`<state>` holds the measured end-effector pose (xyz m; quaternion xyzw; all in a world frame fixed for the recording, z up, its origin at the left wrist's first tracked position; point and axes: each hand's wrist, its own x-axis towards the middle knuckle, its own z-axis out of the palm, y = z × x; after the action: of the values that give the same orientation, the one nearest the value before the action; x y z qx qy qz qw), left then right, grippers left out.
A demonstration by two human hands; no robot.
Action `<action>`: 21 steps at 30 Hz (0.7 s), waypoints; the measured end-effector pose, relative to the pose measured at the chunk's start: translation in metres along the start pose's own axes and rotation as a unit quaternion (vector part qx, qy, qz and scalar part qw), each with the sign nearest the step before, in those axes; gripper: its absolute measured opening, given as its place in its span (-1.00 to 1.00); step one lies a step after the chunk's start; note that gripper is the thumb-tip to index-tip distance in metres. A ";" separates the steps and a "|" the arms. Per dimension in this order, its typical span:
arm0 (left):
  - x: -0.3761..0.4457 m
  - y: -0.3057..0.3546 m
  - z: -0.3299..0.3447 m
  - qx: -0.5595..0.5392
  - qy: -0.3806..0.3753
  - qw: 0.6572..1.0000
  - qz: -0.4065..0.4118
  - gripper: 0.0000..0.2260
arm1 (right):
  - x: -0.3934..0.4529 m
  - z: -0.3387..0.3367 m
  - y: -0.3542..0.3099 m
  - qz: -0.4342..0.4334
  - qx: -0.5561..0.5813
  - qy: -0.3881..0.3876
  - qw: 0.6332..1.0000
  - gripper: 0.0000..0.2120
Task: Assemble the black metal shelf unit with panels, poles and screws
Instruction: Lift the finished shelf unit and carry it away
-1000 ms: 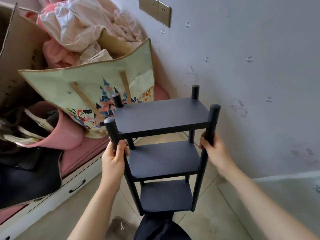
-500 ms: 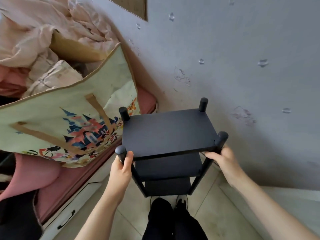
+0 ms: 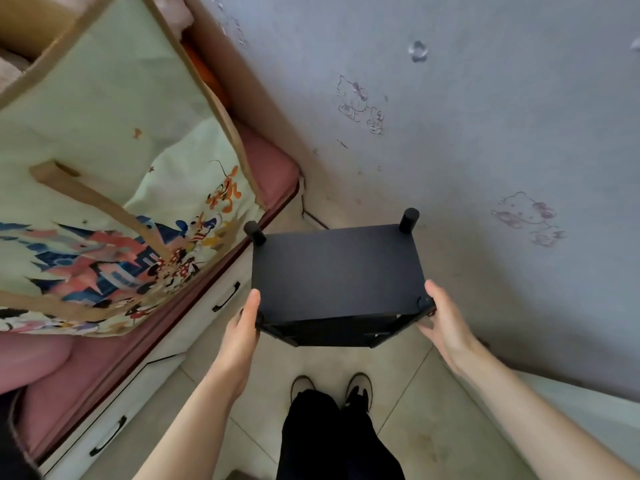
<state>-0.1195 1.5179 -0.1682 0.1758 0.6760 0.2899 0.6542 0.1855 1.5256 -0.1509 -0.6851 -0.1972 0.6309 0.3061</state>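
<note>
The black shelf unit [image 3: 337,271] stands upright on the tiled floor [image 3: 415,410], seen from almost straight above, in the corner where the grey wall [image 3: 485,98] meets the drawer base of the bed. Its top panel fills the middle of the view, with two round pole ends poking up at the far corners, one at 11 o'clock [image 3: 254,232] and one at 1 o'clock [image 3: 408,220] from the panel's centre.

The left hand [image 3: 242,334] is at the panel's near corner at 8 o'clock, thumb lying up along the edge and fingers curled under round the pole there, so its grip is clamped on the shelf unit. The right hand [image 3: 445,323] is at the near corner at 4 o'clock, thumb on the panel's edge and the fingers wrapped below, also closed on the frame.

Directly below, at 6 o'clock, are the person's black trousers and two shoes [image 3: 330,389] on the floor. At 9 to 10 o'clock a pale green cartoon-print bag [image 3: 121,188] leans on the pink bed cushion [image 3: 270,157], above white drawers with black handles [image 3: 227,296]. Faint cartoon drawings [image 3: 360,105] mark the wall at 12 o'clock.
</note>
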 end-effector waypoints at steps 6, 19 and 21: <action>0.034 -0.039 0.002 -0.019 0.041 0.999 0.006 -0.84 | 0.033 -0.005 0.035 0.034 0.018 0.069 0.997 -0.75; 0.061 -0.086 -0.007 -0.019 0.043 0.999 -0.018 -0.59 | 0.055 0.001 0.103 0.072 0.060 0.129 0.987 -0.73; 0.061 -0.088 -0.007 -0.021 0.042 0.998 -0.029 -0.63 | 0.058 -0.001 0.110 0.075 0.057 0.131 0.987 -0.75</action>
<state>-0.1194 1.4868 -0.2708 0.1301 0.7016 0.2925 0.6366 0.1806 1.4829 -0.2681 -0.7558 -0.0675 0.5674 0.3199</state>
